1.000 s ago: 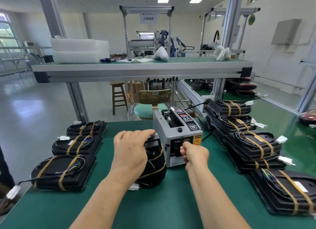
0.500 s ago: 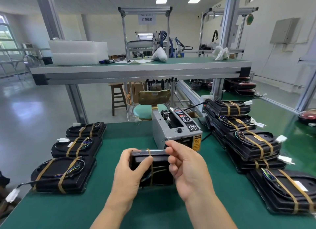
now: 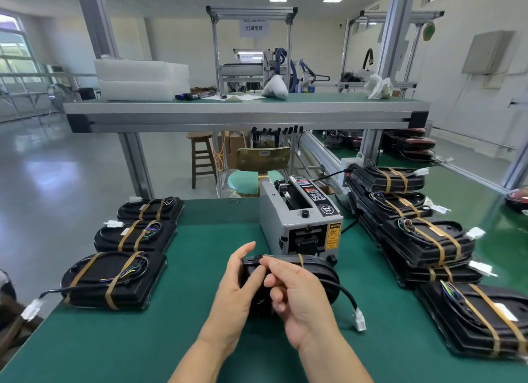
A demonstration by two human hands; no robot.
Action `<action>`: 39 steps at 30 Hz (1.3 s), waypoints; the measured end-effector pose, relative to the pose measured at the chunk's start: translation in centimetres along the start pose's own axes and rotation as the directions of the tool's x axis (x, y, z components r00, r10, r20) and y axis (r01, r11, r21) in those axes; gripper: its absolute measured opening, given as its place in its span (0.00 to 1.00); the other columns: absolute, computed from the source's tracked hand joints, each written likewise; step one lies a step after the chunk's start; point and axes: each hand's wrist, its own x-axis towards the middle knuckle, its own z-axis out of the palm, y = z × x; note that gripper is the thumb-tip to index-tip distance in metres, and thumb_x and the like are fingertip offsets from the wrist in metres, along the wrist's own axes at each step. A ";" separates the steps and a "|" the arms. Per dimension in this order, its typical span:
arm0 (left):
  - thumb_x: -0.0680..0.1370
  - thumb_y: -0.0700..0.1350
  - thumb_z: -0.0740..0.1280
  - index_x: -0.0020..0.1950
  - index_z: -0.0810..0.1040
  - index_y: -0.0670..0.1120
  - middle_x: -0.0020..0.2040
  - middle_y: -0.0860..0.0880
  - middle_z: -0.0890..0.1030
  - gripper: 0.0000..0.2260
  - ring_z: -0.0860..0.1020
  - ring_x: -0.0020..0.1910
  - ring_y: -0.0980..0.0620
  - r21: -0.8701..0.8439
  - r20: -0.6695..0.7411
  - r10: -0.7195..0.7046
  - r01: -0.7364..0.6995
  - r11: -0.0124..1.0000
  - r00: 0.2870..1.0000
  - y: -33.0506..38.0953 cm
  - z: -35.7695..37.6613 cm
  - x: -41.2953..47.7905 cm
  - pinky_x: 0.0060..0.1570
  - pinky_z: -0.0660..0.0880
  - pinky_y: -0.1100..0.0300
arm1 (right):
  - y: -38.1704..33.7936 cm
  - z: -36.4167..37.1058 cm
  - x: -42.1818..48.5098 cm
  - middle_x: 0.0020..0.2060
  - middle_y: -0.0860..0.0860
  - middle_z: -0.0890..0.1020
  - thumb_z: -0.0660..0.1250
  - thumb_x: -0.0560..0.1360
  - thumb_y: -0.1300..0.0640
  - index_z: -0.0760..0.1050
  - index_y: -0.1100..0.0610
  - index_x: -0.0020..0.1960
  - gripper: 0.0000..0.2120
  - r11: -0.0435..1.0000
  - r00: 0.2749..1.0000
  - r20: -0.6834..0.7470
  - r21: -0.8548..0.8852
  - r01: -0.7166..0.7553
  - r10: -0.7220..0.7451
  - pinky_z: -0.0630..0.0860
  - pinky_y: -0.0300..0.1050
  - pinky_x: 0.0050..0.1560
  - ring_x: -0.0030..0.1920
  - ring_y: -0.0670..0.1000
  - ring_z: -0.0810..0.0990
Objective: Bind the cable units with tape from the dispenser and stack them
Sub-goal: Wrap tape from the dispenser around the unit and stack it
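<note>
the green mat (image 3: 183, 339) of my bench fills the near view, and in the middle of it, just in front of the tape dispenser (image 3: 303, 219), sits the cable unit (image 3: 308, 274) i am binding. a second ago my right hand was at the dispenser's mouth pulling a strip; now it is back on the unit, so the tape is off the machine and going on. my left hand (image 3: 237, 291) clasps the unit's left end, thumb lifted, steadying it on edge. my right hand (image 3: 297, 299) is closed in a pinch at the top edge, pressing down what looks like the strip's end; the strip itself is too thin to make out. one tan band (image 3: 300, 260) already crosses the top. the unit's cord (image 3: 347, 294) loops out to the right, its white plug (image 3: 360, 322) lying on the mat. i judge this wrap nearly done, then stacking. bound units (image 3: 114, 279) lie in a row to my left, and taller stacks (image 3: 428, 239) to my right. beyond are a raised shelf (image 3: 245, 111), a stool (image 3: 201, 159) and a pale factory floor (image 3: 57, 182).
</note>
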 end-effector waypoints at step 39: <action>0.71 0.45 0.64 0.55 0.78 0.53 0.44 0.50 0.81 0.14 0.77 0.42 0.57 -0.144 0.070 -0.086 0.095 0.985 0.994 0.7 -0.7 -0.5 0.40 0.76 0.63 | 0.0 1.0 -0.5 0.25 0.51 0.76 0.67 0.76 0.64 0.83 0.62 0.44 0.06 0.980 0.999 -0.007 -0.194 0.040 -0.042 0.60 0.35 0.22 0.22 0.45 0.67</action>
